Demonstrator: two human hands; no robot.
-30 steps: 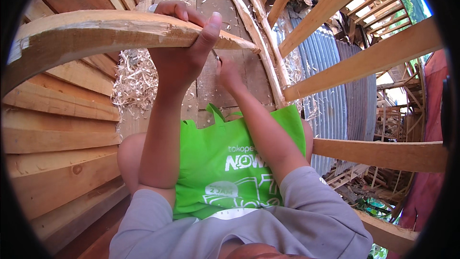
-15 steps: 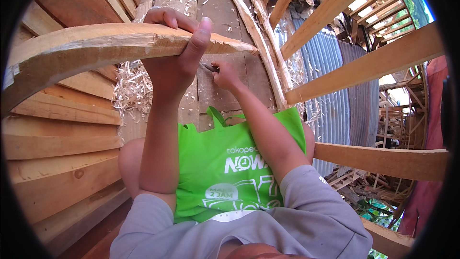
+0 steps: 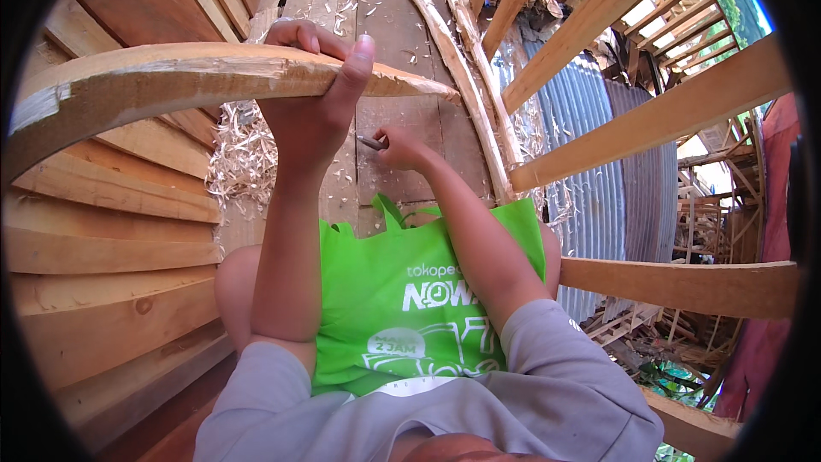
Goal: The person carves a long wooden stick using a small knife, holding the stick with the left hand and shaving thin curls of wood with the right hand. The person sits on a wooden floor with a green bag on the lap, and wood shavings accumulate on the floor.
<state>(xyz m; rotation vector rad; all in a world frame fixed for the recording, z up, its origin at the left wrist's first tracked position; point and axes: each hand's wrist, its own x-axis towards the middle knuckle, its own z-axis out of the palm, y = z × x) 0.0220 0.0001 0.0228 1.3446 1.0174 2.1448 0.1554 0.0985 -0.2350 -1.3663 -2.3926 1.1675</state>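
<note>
The left hand (image 3: 308,124) is wrapped around a long, pale timber piece (image 3: 214,70), the fingers over its far side and the thumb along the near edge. The right hand (image 3: 404,151) is closed on a short, slim tool (image 3: 370,143), probably a small knife; its grip is mostly hidden, and its grey end points left toward the left forearm. Tool and wood are apart, the tool nearer the body.

The timber runs from the left rim across the front of the person and narrows to a tip close to the first of two peeled poles (image 3: 442,34); whether they touch I cannot tell. Its near edge is rough with cut marks, so the step looks like paring the wood, here between strokes. Another stroke would call for the blade laid against that edge, with the left hand steadying the piece and its thumb clear.

Below the arms, a green tote bag (image 3: 359,261) lies across the lap. Curled shavings (image 3: 244,158) are heaped on the plank floor (image 3: 342,197) to the left, beside stacked boards (image 3: 111,205). Rails (image 3: 650,124) and corrugated sheeting (image 3: 571,154) stand to the right.
</note>
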